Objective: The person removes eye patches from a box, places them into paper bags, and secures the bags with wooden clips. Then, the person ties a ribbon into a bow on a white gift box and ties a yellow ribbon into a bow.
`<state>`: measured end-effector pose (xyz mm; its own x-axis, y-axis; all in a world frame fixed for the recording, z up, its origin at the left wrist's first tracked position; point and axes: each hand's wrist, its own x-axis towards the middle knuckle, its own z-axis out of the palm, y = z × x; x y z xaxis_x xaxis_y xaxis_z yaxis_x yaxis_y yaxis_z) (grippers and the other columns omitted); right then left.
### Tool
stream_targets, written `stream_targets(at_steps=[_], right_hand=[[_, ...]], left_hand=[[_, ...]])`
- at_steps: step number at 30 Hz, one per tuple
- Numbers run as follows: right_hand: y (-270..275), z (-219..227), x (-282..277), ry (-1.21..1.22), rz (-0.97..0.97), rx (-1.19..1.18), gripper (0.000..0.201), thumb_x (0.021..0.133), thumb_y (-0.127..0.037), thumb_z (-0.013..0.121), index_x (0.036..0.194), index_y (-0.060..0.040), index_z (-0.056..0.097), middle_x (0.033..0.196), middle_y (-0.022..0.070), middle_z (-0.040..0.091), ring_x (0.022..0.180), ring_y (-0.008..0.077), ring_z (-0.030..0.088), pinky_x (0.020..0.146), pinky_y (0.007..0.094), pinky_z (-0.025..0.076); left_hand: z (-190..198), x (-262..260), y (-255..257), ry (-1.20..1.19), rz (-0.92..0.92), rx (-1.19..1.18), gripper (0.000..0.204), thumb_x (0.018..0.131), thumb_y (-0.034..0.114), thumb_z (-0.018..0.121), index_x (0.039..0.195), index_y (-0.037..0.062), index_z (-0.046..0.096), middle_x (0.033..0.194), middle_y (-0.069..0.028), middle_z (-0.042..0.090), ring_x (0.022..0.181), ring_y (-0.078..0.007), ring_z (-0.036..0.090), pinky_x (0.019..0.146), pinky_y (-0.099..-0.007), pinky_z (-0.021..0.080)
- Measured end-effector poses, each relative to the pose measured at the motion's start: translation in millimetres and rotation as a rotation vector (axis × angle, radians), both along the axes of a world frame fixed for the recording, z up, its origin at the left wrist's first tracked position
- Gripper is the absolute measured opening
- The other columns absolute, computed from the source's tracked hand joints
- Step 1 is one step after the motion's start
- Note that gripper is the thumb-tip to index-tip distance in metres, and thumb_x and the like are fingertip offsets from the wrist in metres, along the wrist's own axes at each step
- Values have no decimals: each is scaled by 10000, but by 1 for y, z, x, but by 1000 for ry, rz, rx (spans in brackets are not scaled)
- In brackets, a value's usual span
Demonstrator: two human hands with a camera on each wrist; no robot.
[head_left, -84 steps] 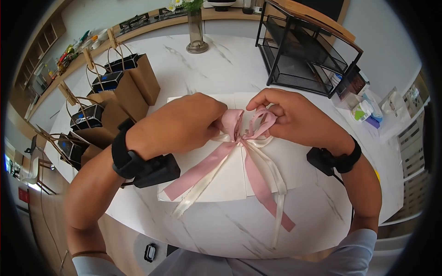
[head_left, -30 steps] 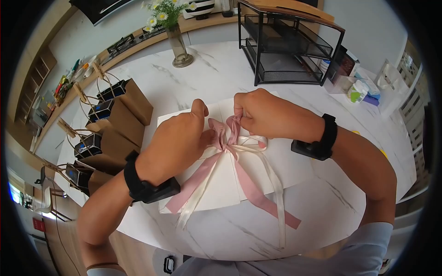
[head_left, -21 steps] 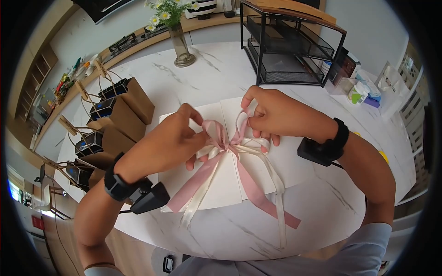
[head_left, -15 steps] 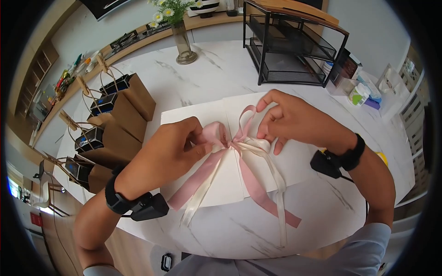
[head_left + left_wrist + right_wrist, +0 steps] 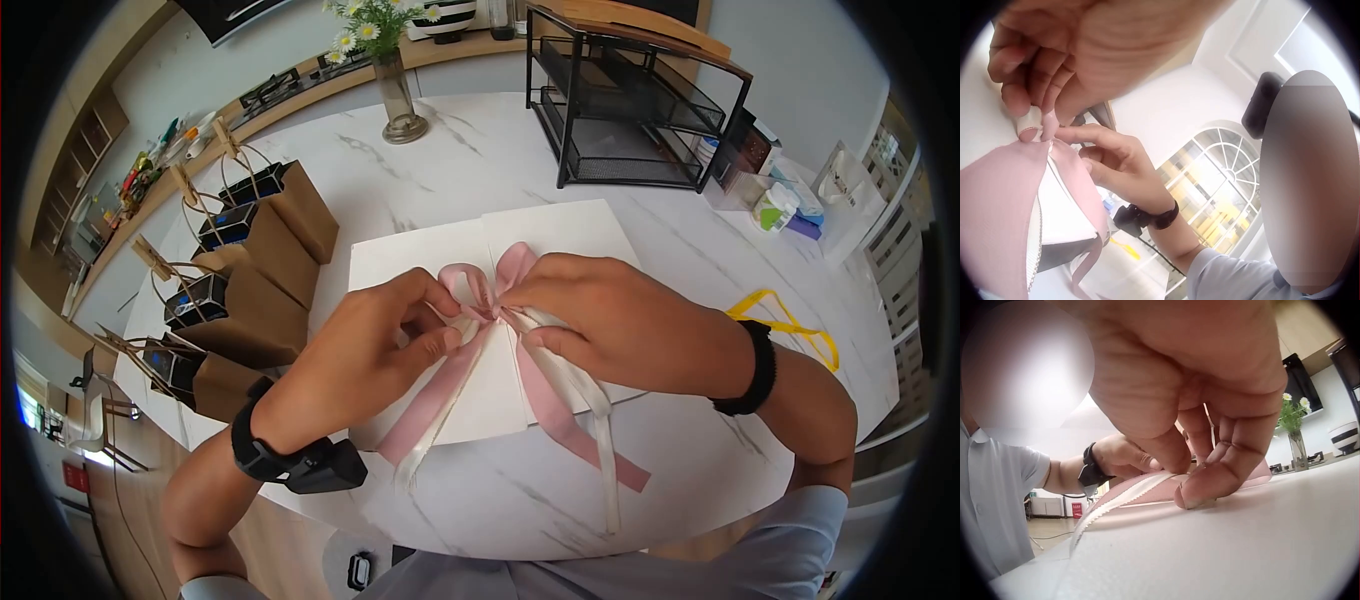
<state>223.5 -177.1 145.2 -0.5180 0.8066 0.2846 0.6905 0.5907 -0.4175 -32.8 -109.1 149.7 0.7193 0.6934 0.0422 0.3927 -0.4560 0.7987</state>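
A bow of pink and cream ribbon [image 5: 515,262] lies tied across a white, flat box [image 5: 415,248] on the table. Its pink tail [image 5: 560,415] and cream tail [image 5: 604,450] trail over the box's near edge. My left hand [image 5: 375,335] is at the bow's left side, its fingers pinching the ribbon beside the left loop [image 5: 462,276]. From the right, my right hand [image 5: 625,322] reaches in to the knot. In the right wrist view its thumb and fingers pinch the cream ribbon [image 5: 1141,485] low over the white surface. The right hand partly covers the right loop.
Several brown paper bags [image 5: 265,270] with wooden clips line the table's left side. A glass vase [image 5: 402,105] of daisies and a black mesh rack [image 5: 640,120] stand behind. Right of the box lie a yellow strap [image 5: 765,310] and a white bottle [image 5: 775,208].
My right hand has let go of the right pink loop and moved left and down to the knot, pinching ribbon there. My left hand stays near the left loop.
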Motion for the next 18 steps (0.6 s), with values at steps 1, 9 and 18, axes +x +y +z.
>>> stream_targets(at_steps=[1, 9, 18], right_hand=[[-1, 0, -2, -8, -10, -14, 275, 913, -58, 683, 1184, -10, 677, 1140, 157, 650, 997, 331, 663, 881, 396, 542], [-14, -1, -3, -225, -39, 153, 189, 887, -46, 632, 1064, 11, 668, 974, 152, 654, 922, 305, 674, 745, 352, 571], [-3, -2, -1, -66, -49, 13, 185, 940, -81, 588, 1065, 18, 683, 991, 158, 699, 991, 342, 653, 858, 417, 544]], left_hand=[[4, 1, -1, 0, 2, 1, 108, 982, 95, 685, 985, -10, 657, 948, -29, 693, 807, -101, 617, 719, -250, 483], [-6, -3, -2, 44, 29, 378, 166, 902, 147, 763, 1012, 27, 733, 918, -83, 714, 884, -200, 627, 727, -328, 485], [11, 7, -10, 191, -35, 529, 185, 848, 79, 755, 1026, 32, 737, 1008, -138, 708, 970, -319, 628, 835, -417, 524]])
